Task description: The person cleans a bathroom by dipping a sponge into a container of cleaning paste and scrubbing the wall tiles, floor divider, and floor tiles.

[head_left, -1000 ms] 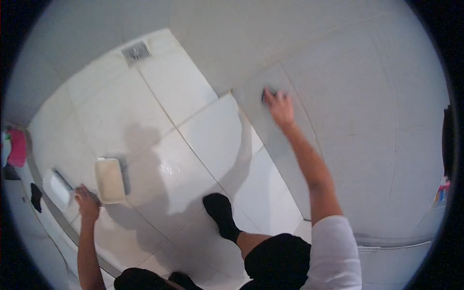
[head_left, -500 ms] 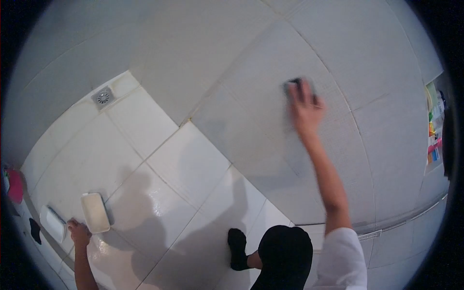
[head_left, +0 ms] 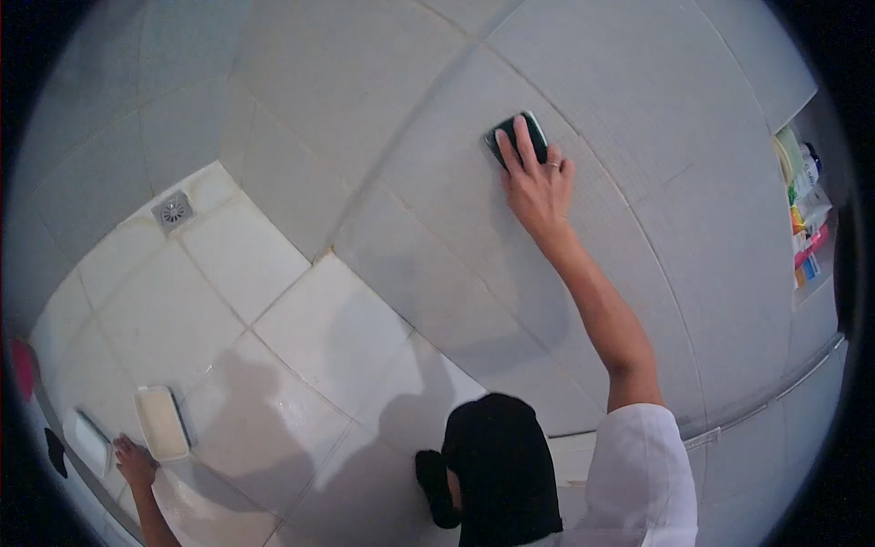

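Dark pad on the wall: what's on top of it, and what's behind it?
The right hand has fingers over the pad. Grey wall tile shows around it; whatever is directly behind is covered.

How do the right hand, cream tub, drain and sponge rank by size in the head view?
Right hand
Cream tub
Drain and sponge: unsure, since the hand hides part of the sponge.

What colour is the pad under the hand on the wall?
The pad looks very dark green, with a pale edge; the head view shows it best.
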Demonstrator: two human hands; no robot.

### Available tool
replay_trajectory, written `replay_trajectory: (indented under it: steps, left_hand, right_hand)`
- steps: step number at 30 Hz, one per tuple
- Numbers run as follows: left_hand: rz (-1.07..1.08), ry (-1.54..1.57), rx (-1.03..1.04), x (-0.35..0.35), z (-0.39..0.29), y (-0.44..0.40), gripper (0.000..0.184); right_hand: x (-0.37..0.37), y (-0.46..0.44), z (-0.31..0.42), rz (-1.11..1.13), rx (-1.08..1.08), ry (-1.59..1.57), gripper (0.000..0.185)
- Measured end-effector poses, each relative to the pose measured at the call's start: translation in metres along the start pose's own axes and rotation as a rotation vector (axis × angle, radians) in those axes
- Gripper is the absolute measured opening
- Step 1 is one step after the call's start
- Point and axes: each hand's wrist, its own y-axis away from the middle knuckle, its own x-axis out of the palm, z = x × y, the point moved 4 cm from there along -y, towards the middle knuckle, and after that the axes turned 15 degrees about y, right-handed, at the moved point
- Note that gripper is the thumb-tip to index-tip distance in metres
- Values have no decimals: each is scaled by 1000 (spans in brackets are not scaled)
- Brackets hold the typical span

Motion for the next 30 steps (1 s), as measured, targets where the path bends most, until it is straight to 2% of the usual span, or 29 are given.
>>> replay_trajectory:
  steps: [2, 4, 5, 6, 9, 11, 13, 16, 19, 20, 22, 24, 25, 26, 27, 28, 30]
  left_hand:
    - [-125, -52, 78, 6, 7, 0, 94]
    - [-128, 0, 66, -3, 2, 12, 94]
    - [-130, 43, 53, -9, -3, 21, 93]
    - [-143, 65, 35, -15, -6, 25, 93]
    - [-81, 85, -1, -12, -10, 25, 88]
    - [-94, 70, -29, -6, -4, 13, 84]
    - [-111, 63, -13, -13, -3, 19, 81]
    - [-78, 91, 15, -21, -18, 42, 78]
    - [-81, 144, 7, -28, -18, 40, 78]
    - [-66, 153, -12, -34, -22, 48, 78]
    - [-55, 159, -16, -34, -27, 44, 79]
    - [-106, 191, -59, -17, -17, 27, 77]
    - [-111, 190, -49, -12, -15, 22, 77]
    - [-107, 143, -48, -8, -14, 19, 76]
    - [-106, 99, -50, -5, -11, 15, 74]
    - [-112, 107, -47, -1, -11, 9, 74]
    - [-101, 59, -40, 6, -3, 3, 72]
  right_hand:
    - [-11, 45, -26, 11, -30, 36, 49]
    - [-21, 71, -54, -15, -43, 78, 50]
    - [-20, 75, -64, 54, -56, 73, 52]
    - [-15, 70, -66, 120, -67, 66, 54]
    - [0, -24, -32, -88, -12, -24, 57]
    - [2, -80, -11, -38, 63, -13, 56]
    - [-2, -61, -22, -26, 63, -46, 56]
    - [-14, 10, -85, -73, 61, -38, 55]
    - [-33, 49, -197, 137, 246, 282, 57]
    - [-39, 40, -231, -36, 254, 387, 50]
    - [-39, -11, -271, -116, 317, 422, 42]
    - [-19, -62, -260, -216, 351, 174, 40]
    - [-22, -84, -230, -143, 287, 147, 41]
    - [-10, -92, -188, -156, 186, 271, 41]
    - [7, -91, -147, -74, 54, 313, 41]
    - [-3, -79, -122, -95, -73, 7, 42]
    - [-8, -62, -139, -77, -2, -7, 41]
